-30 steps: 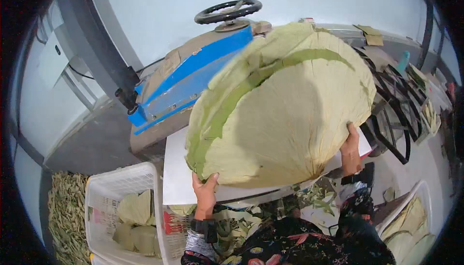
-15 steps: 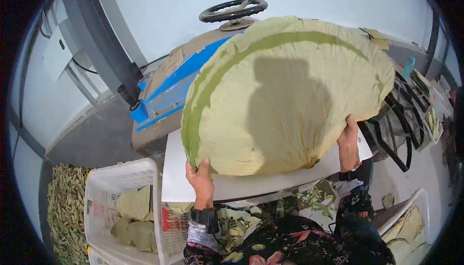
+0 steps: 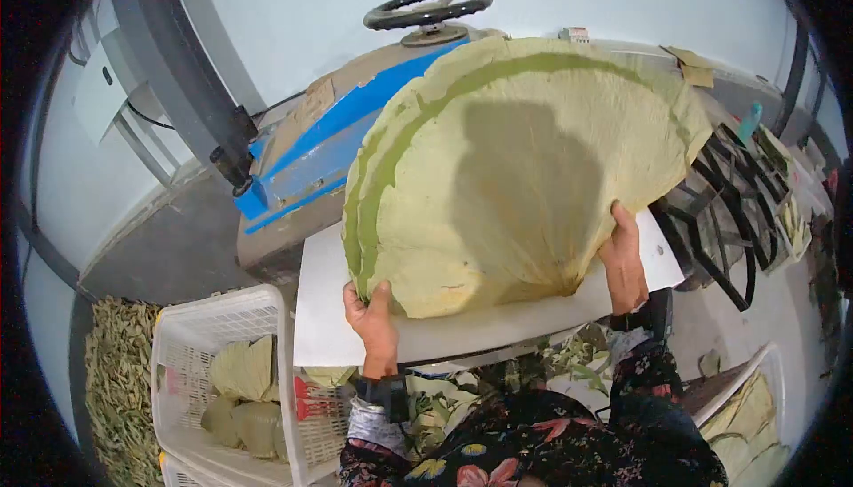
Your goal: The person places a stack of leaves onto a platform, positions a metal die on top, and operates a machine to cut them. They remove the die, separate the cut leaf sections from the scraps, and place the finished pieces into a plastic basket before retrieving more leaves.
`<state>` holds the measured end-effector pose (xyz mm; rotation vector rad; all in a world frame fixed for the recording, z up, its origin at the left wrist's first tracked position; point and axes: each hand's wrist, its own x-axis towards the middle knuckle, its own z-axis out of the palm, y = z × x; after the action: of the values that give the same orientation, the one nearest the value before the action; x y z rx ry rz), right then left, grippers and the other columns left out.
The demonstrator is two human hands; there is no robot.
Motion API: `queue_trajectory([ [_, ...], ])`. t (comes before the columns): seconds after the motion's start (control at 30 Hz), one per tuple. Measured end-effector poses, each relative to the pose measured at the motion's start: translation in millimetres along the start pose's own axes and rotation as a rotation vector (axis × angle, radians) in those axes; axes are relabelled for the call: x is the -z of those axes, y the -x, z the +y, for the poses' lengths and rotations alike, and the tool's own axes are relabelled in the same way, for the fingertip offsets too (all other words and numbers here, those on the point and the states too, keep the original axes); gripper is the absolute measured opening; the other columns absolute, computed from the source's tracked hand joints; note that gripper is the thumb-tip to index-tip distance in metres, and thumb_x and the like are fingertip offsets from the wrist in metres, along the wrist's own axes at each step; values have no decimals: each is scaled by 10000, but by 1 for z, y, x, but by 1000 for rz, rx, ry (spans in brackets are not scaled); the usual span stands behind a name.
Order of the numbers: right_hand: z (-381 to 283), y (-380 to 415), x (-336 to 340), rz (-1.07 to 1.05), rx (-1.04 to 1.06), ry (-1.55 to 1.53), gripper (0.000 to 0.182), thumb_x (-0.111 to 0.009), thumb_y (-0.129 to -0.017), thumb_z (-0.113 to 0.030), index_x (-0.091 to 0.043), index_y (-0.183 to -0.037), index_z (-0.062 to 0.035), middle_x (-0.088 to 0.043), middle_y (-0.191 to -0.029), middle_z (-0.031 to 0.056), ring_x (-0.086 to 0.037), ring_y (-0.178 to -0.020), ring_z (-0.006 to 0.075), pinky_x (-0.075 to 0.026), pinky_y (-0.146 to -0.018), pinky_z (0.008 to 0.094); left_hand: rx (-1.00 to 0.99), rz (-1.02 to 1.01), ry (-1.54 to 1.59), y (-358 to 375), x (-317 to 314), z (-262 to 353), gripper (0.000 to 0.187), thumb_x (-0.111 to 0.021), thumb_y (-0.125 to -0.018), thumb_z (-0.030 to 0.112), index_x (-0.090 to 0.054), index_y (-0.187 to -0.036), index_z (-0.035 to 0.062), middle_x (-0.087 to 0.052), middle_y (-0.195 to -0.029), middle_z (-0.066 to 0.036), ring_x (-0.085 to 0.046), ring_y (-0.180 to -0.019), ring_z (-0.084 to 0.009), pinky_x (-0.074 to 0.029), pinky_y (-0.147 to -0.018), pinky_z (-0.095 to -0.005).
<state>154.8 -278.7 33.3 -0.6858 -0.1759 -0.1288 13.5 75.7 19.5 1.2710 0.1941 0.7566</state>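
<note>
A stack of large dried lotus leaves (image 3: 418,229), folded to a half-round, is held up in front of me above a white board (image 3: 322,309). The pale underside faces me, with a green band along the curved edge and a dark shadow over the middle. At the lower left corner, my left hand (image 3: 373,320) pinches the edge with the thumb on top. My right hand (image 3: 624,260) grips the lower right edge, thumb in front and the other fingers hidden behind the leaves.
To the left stands a white basket (image 3: 289,345) holding folded leaf pieces (image 3: 244,370), beside a heap of leaf scraps (image 3: 120,380). Behind the board is a blue-and-brown machine (image 3: 306,163) with a black handwheel (image 3: 426,9). A black metal frame (image 3: 733,256) and another leaf-filled bin (image 3: 773,371) are at right.
The leaves have shifted slightly left and tilted, with both hands still on them. My right hand has moved a little left and up, and layered edges show more at the left.
</note>
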Motion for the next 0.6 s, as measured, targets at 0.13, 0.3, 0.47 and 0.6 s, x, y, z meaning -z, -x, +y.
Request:
queue_trajectory([
  [0.13, -14, -6, 18, -111, -43, -104, 625, -642, -789, -226, -365, -1319, -48, -466, -1284, 125, -432, -1179, 293, -347, -1005, 446, -63, 133, 45, 2, 10, 9, 283, -619, -798, 31, -492, -1051, 27, -569, -961, -48, -528, -833, -127, -434, -771, -272],
  [0.3, 7, 0, 35, -165, -93, -211, 575, -587, -848, -275, -367, -1325, -40, -450, -1317, 125, -420, -1202, 300, -321, -1024, 452, -143, 153, -105, 11, 3, 5, 386, -630, -807, 70, -480, -1160, 19, -570, -998, -70, -534, -897, -164, -428, -813, -297],
  [0.47, -3, -3, 16, -40, -9, -179, 528, -552, -871, -279, -387, -1310, -36, -465, -1303, 119, -417, -1204, 296, -307, -1031, 451, -86, 169, -6, 0, 5, 37, 415, -651, -808, 74, -472, -1175, -3, -567, -1059, -70, -529, -916, -152, -436, -804, -281],
  [0.6, -25, 29, -8, 33, -16, 88, 508, -561, -865, -237, -398, -1291, -14, -494, -1270, 120, -478, -1145, 282, -366, -994, 416, 2, 28, 9, -8, 25, 67, 386, -663, -811, 98, -489, -1135, -23, -587, -1021, -69, -542, -886, -145, -440, -791, -278],
])
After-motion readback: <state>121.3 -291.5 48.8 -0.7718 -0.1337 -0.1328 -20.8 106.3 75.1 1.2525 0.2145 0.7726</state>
